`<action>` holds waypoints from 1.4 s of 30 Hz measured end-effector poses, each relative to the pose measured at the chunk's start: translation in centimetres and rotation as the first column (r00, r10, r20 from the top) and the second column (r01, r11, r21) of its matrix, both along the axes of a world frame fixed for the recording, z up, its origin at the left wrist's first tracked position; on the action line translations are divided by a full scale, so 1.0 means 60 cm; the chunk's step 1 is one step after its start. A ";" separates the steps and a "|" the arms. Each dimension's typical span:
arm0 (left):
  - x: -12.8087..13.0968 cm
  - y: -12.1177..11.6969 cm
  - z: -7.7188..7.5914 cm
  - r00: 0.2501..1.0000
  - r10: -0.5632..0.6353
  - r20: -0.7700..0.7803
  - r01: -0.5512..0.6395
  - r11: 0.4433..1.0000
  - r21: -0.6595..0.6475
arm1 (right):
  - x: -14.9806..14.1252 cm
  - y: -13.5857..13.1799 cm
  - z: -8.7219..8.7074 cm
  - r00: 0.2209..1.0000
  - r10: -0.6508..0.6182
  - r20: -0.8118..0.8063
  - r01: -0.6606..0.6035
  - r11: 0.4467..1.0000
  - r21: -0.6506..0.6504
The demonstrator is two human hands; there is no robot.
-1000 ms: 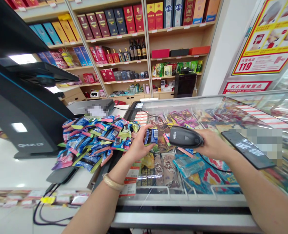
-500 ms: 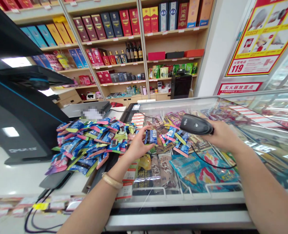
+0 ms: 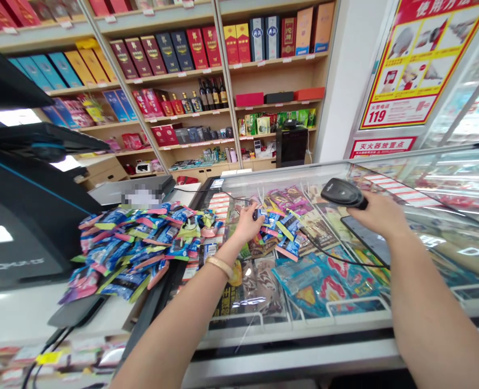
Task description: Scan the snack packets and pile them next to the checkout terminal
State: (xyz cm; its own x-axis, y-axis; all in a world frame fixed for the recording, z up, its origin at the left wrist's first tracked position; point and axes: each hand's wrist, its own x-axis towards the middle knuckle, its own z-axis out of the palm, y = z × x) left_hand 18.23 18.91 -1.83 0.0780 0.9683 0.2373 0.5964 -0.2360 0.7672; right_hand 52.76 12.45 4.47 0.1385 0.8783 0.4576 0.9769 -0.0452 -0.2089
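My left hand [image 3: 247, 223], a bracelet on its wrist, is closed at the left edge of a small group of blue snack packets [image 3: 288, 227] on the glass top. Its fingers pinch a blue packet, mostly hidden, with only a dark and blue bit showing at the fingertips. My right hand [image 3: 379, 216] grips a black barcode scanner [image 3: 342, 193], held above the glass and pointing left. A large heap of similar blue, pink and green packets [image 3: 129, 243] covers the counter on the left. Beside my left forearm lies a single packet [image 3: 207, 250].
A glass-topped freezer [image 3: 255, 335] holds wrapped goods under the glass. The scanner's cable [image 3: 336, 259] runs across it. A dark phone-like slab [image 3: 364, 237] lies by my right wrist. A checkout terminal [image 3: 24, 216] stands left; shelves of boxes [image 3: 174, 51] fill the back.
My left hand has moved right to the small packet group, its fingers closing further. The scanner has shifted right, away from the packets, in my right hand. The view has turned slightly.
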 end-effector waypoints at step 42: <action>-0.144 -0.153 0.056 0.995 -0.049 -0.088 0.070 0.967 0.243 | -0.123 -0.005 -0.028 0.761 0.624 -0.178 -0.587 0.779 0.220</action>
State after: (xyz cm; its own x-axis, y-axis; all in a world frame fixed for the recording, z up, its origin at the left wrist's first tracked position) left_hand 9.57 9.74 1.54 0.1623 0.8740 0.4580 0.6330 -0.4483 0.6311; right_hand 45.35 12.18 2.78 -0.2845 0.7418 0.6072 0.7124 0.5874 -0.3838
